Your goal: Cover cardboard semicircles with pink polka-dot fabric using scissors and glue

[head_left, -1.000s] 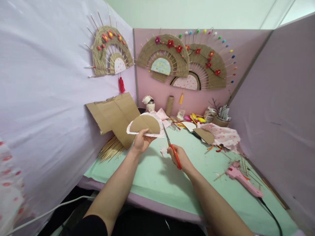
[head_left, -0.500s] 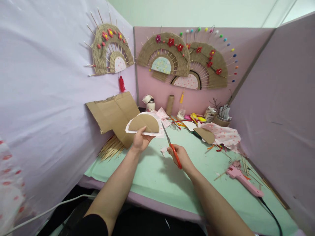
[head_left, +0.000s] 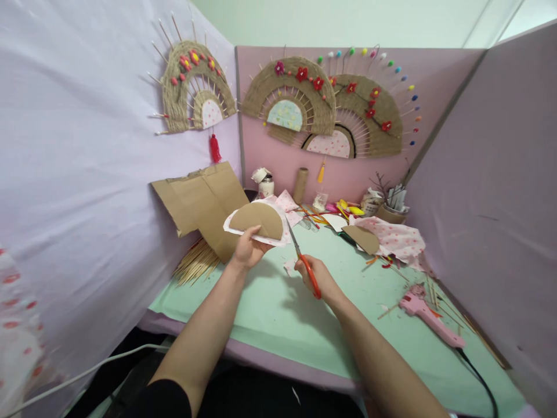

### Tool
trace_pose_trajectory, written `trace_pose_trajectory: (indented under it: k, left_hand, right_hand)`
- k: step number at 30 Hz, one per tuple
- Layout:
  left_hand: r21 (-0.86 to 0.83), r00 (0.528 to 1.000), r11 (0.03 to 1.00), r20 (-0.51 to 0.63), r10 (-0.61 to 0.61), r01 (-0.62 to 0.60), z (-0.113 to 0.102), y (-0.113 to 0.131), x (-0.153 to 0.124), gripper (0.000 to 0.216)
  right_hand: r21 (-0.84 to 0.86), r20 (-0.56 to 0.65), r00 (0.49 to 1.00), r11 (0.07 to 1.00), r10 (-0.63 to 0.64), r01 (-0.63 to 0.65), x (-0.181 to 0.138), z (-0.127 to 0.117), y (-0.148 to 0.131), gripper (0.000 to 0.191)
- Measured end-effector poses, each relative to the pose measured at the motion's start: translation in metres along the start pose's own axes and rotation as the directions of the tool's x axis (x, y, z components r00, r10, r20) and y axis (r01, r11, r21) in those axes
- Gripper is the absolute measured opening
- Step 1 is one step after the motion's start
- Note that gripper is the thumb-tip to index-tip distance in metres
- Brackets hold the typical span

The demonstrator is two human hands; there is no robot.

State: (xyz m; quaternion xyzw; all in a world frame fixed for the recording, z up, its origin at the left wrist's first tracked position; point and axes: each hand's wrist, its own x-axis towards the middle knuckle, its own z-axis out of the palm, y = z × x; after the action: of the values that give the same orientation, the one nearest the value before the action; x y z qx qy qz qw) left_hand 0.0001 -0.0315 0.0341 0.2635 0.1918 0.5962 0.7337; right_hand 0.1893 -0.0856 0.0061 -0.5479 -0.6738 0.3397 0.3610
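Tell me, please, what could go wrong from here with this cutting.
The scissors in the right hand point at the fabric rim of the half-disc, close to the left hand: a slip might nick a finger or cut into the cardboard. The glue gun lies by the right forearm; its cord might snag.

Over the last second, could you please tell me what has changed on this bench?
Very little. The left hand has at most tipped the fabric-backed cardboard semicircle a touch. The right hand has kept the scissors at the piece's right edge. Both holds are unchanged, and the pink glue gun and the bundle of sticks lie as before.
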Motion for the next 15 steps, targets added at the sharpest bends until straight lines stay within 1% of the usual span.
trace_pose_trajectory:
  k: [6,15]
  left_hand:
    - [0.002,0.999,1.000,-0.033,0.006,-0.006,0.001,0.001,-0.001,0.029]
    - [0.001,0.999,1.000,-0.037,0.016,-0.016,0.001,0.000,-0.001,0.033]
  right_hand:
    - [-0.003,0.015,1.000,1.000,-0.008,0.008,0.001,0.000,0.002,0.036]
    - [0.032,-0.018,0.999,0.999,0.038,-0.037,-0.006,-0.004,-0.014,0.034]
